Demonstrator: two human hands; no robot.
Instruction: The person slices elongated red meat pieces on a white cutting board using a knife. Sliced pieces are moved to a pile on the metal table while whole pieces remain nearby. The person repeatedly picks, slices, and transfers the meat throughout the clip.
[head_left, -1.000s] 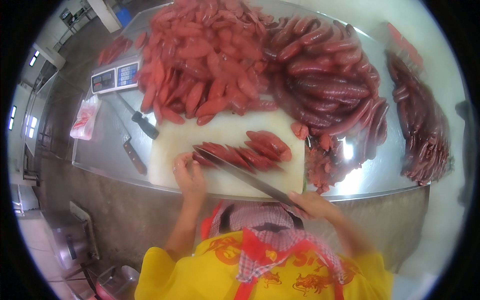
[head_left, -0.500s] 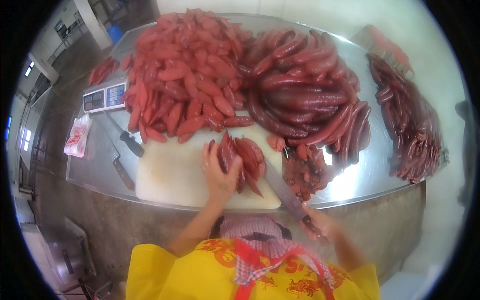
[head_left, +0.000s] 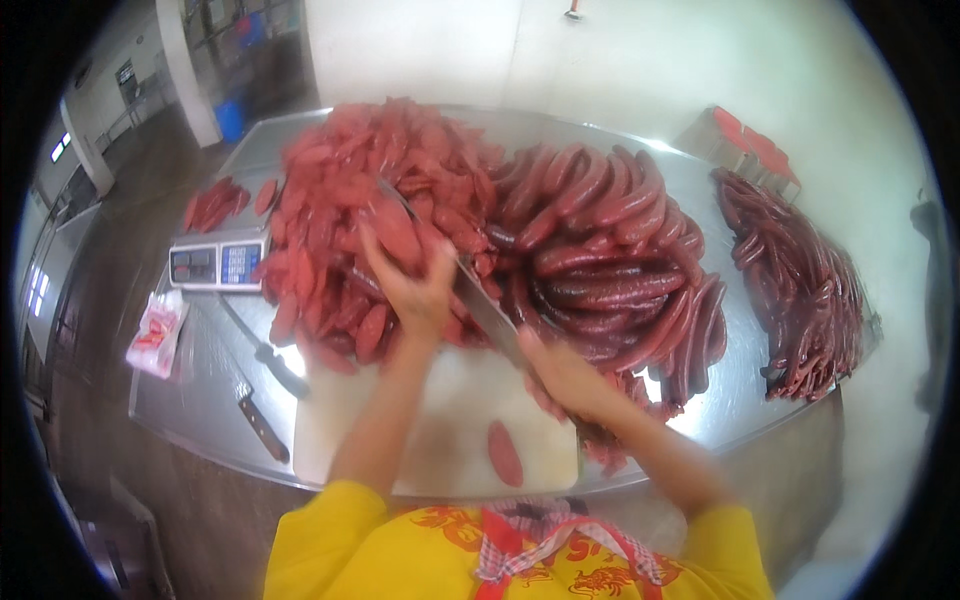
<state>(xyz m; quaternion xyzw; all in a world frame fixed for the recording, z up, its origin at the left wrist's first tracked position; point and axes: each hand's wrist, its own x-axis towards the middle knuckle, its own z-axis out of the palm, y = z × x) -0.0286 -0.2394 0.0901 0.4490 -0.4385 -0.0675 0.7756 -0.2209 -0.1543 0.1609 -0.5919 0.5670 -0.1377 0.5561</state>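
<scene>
The two hands were apart. The right hand was clamped around the handle of a long knife, whose blade ran forward and leftward just past the thumb of the left hand. The left hand was spread over the near part of a heap of red slices; blur made it impossible to tell whether its fingers gripped any. The heap spread ahead of both hands, its near slices lapping the far edge of a white cutting board. Behind the hands the board gave open room, with one single slice near its front edge.

Close ahead and right of the right hand, a pile of thick sausages crowded that side. Farther right, beyond a strip of open metal, thin dark links lay by the table's right edge. Left of the left hand were a dark-handled knife, a wooden-handled knife, a scale touching the heap, and a plastic bag at the left edge.
</scene>
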